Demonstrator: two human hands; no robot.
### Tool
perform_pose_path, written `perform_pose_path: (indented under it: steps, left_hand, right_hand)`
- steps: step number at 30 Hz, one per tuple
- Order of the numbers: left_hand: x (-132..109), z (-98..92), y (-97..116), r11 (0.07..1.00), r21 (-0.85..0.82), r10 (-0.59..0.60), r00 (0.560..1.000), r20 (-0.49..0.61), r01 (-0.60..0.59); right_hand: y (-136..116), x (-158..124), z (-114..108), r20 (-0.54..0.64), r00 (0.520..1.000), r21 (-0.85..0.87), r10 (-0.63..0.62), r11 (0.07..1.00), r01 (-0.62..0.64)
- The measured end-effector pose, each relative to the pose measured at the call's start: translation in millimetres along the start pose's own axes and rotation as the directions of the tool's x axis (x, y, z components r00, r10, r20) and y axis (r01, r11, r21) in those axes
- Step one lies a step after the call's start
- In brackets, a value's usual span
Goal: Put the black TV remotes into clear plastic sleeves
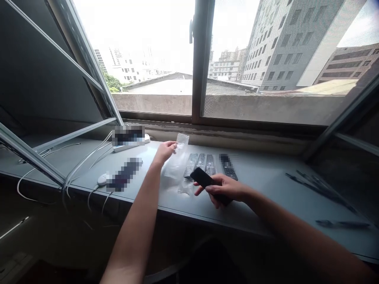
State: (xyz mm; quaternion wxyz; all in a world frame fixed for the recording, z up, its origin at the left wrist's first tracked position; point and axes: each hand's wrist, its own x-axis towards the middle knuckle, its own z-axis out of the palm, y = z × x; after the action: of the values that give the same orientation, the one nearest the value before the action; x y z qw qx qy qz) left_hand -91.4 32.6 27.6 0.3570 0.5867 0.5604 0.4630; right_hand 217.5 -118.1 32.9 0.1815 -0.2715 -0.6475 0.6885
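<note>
My left hand (166, 152) pinches the upper part of a clear plastic bag (177, 161) that lies on the grey-white table. In my right hand (226, 187) is a black remote control (203, 177), its far end pointing up and left, close to the bag. Behind it, several remote controls in clear wrappers (200, 161) lie side by side. To their right rests another black remote control (227, 166) with its buttons facing up. Another piece of clear plastic (185, 187) lies just below the bag, partly beside my right fingers.
A white power strip (130, 146) with cables stands at the left rear. Nearer are a blurred-out device (124, 175) and a round white charger (102, 180). Dark pens or slim tools (321, 189) lie at the right. Metal frames flank the table (266, 169); a window is behind.
</note>
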Motion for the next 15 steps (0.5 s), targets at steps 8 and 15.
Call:
perform_pose_path:
  steps: [8,15]
  left_hand:
    - [10.7,-45.3,-6.1,0.74,0.672,-0.051,0.998,0.048,0.005]
    - [2.0,-14.2,3.6,0.589,0.807,-0.186,0.979,0.087,0.04]
  right_hand:
    - [-3.3,-0.9,2.7,0.055,0.998,0.005,0.036,0.999,-0.036]
    - [-2.7,0.3,1.6,0.056,0.998,-0.003,0.034,0.999,-0.034]
